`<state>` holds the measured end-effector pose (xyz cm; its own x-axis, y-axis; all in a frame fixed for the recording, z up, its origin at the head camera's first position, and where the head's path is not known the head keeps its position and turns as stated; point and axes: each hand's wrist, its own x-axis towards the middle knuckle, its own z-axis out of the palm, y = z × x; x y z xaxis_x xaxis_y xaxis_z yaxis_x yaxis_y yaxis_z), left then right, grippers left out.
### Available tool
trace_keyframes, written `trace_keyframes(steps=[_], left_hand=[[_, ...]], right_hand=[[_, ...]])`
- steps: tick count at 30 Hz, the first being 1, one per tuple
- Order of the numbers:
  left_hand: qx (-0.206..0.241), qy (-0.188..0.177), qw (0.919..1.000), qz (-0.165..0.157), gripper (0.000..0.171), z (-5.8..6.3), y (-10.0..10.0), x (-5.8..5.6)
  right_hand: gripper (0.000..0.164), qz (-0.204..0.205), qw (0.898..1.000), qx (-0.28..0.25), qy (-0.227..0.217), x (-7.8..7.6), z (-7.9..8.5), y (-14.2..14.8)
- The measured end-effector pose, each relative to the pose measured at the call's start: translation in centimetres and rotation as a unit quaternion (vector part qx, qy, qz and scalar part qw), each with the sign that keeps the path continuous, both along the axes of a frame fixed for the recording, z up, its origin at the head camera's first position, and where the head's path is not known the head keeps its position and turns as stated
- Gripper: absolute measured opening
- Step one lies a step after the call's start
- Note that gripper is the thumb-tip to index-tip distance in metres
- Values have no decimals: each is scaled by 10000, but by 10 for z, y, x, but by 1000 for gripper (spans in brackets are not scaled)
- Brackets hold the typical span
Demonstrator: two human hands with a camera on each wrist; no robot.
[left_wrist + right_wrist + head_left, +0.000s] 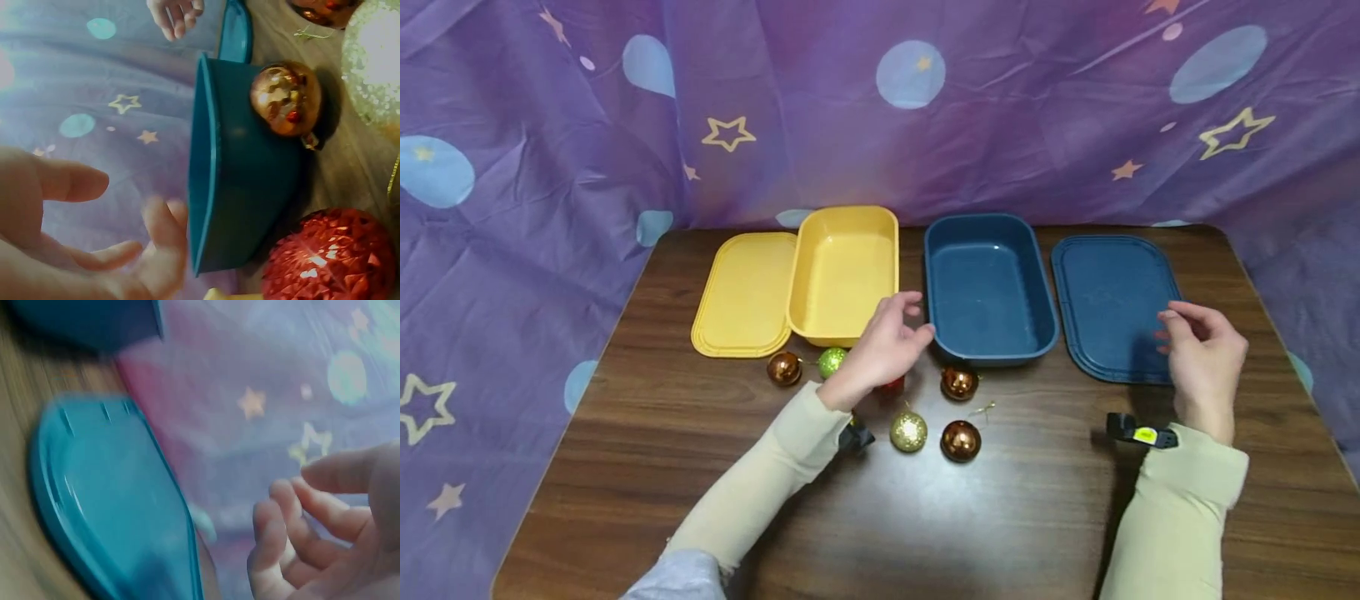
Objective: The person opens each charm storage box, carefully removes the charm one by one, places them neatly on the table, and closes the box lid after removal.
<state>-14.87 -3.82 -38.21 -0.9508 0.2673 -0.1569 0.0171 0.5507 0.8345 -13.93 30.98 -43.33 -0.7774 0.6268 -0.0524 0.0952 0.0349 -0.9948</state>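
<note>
My left hand [887, 337] hovers between the yellow container [844, 275] and the blue container [988, 287], its thumb and fingers apart and holding nothing. In the left wrist view, a textured red bauble [331, 256] and a shiny brown bauble [286, 99] lie beside the blue container's wall. My right hand [1210, 358] hangs over the near right corner of the blue lid [1112, 304], fingers loosely bent with nothing in them. The left forearm partly hides the red bauble in the head view.
Left of the yellow container lies a yellow lid [745, 296]. On the wooden table [1037, 517] sit a green glitter bauble [832, 362], a gold glitter bauble [908, 432] and brown baubles [961, 441]. Behind the table hangs a purple cloth [820, 100].
</note>
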Motion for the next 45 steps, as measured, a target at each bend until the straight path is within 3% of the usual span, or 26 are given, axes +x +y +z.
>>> trace_keyframes(steps=[4, 8, 12, 16, 19, 22, 26, 30, 33, 34, 37, 40, 45], left_hand=[[-250, -484, 9982, -232, 64, -6, 5, -5], [-300, -860, 9956, -241, 69, -12, 10, -9], [251, -1316, 9909, 148, 68, -18, 16, -13], [932, -1751, 9783, 595, 64, -26, 23, -20], [1414, -2196, 9612, 889, 60, -30, 26, -26], [1821, -2656, 9400, 1128, 50, -34, 27, -31], [2303, -3048, 9137, 1388, 38, -38, 27, -35], [2828, -3194, 8900, 1608, 28, -41, 29, -38], [3159, -3196, 8764, 1733, 18, -44, 30, -39], [3224, -3181, 8739, 1767, 16, -44, 30, -40], [3289, -3145, 8717, 1818, 16, -45, 32, -41], [3180, -3129, 8769, 1789, 16, -45, 33, -42], [3037, -3050, 8855, 1750, 41, -47, 35, -43]], right_hand=[[19, -585, 9965, -543, -244, 8, -3, 30], [22, -784, 9922, -703, -671, 17, -8, 53], [22, -545, 9906, -704, -1041, 24, -13, 66], [14, 36, 9872, -40, -1596, 28, -18, 72], [10, 511, 9741, 675, -2095, 32, -20, 76], [11, 880, 9613, 1055, -2388, 34, -22, 79], [33, 1144, 9457, 1426, -2686, 35, -23, 81], [57, 1466, 9105, 2343, -3076, 37, -21, 82], [60, 1694, 8815, 2943, -3282, 39, -19, 81], [60, 1763, 8740, 3075, -3324, 39, -19, 81], [60, 1940, 8663, 3150, -3358, 37, -19, 79], [60, 2054, 8605, 3215, -3376, 35, -19, 78], [59, 2096, 8568, 3229, -3430, 34, -20, 77]])
